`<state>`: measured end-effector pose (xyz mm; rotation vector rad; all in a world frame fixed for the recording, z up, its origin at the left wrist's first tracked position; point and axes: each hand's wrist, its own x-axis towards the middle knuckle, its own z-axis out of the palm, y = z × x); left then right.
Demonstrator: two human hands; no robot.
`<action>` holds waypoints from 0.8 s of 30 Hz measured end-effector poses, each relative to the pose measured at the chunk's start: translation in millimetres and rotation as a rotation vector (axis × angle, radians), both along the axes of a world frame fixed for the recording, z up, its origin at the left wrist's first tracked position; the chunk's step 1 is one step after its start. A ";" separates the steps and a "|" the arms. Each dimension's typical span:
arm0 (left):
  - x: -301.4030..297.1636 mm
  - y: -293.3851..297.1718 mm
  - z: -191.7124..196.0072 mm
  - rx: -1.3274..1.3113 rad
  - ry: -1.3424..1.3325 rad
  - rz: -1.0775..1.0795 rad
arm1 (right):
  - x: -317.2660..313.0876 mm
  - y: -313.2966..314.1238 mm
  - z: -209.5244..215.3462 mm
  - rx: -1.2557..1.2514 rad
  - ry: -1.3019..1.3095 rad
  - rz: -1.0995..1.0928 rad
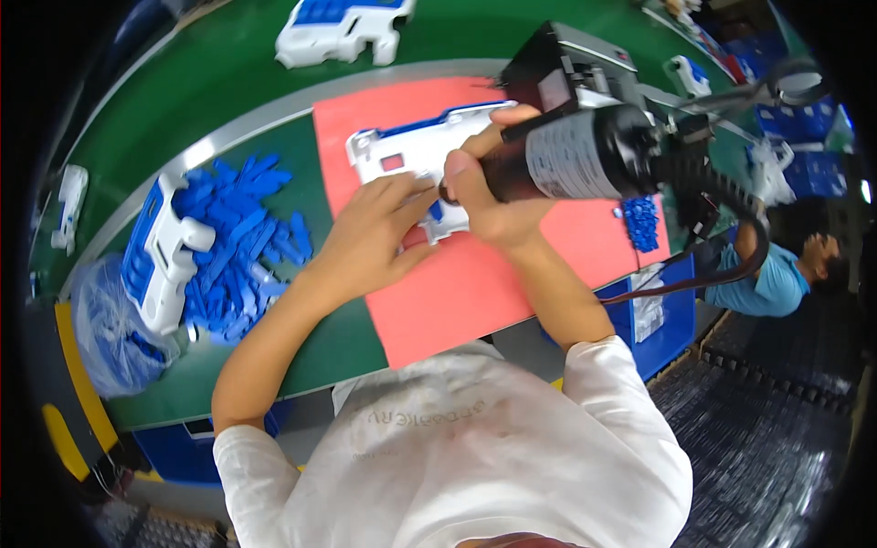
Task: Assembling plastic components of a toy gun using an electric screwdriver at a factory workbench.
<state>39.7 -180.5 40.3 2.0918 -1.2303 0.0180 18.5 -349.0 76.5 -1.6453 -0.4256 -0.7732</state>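
Note:
A white toy gun shell [416, 151] with a blue strip along its far edge lies on the pink mat [448, 306]. My left hand [384, 219] is closed over its near left part, fingers bent and thumb toward the near edge. In my right hand [507, 205] is a black electric screwdriver [571, 155], tilted so that its tip meets the shell beside my left fingertips. The fingers hide the tip and any screw there. My right fingers wrap round the front of the screwdriver's body.
Loose blue plastic pieces [237, 237] lie heaped at left beside another white-and-blue toy gun [160, 251] and a clear bag [114, 320]. A black box-shaped device [575, 68] stands behind the screwdriver. Small blue parts [641, 224] sit at right. A person [767, 274] is farther right.

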 end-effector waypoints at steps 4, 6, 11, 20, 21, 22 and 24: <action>-4.5 4.3 -2.8 0.049 -0.105 0.002 | -21.6 -51.0 52.0 0.264 -0.257 -0.254; -4.1 3.3 -0.7 0.019 -0.118 -0.014 | -29.3 -103.8 71.0 0.371 -0.409 -0.293; 4.2 -0.2 -6.6 -0.048 -0.108 -0.055 | -16.2 -130.5 59.0 0.253 -0.278 -0.389; 3.4 8.7 -11.5 -0.114 0.011 -0.014 | -32.5 -104.3 51.6 0.237 -0.096 -0.242; 3.3 6.1 -12.0 -0.127 0.018 -0.032 | -35.0 -92.5 56.0 0.301 -0.112 -0.169; 4.3 8.5 -11.1 -0.100 0.059 -0.045 | -34.0 -74.2 58.0 0.377 -0.127 -0.088; 4.4 11.5 -12.5 -0.116 0.083 -0.038 | -21.8 -40.7 50.4 0.256 -0.083 0.019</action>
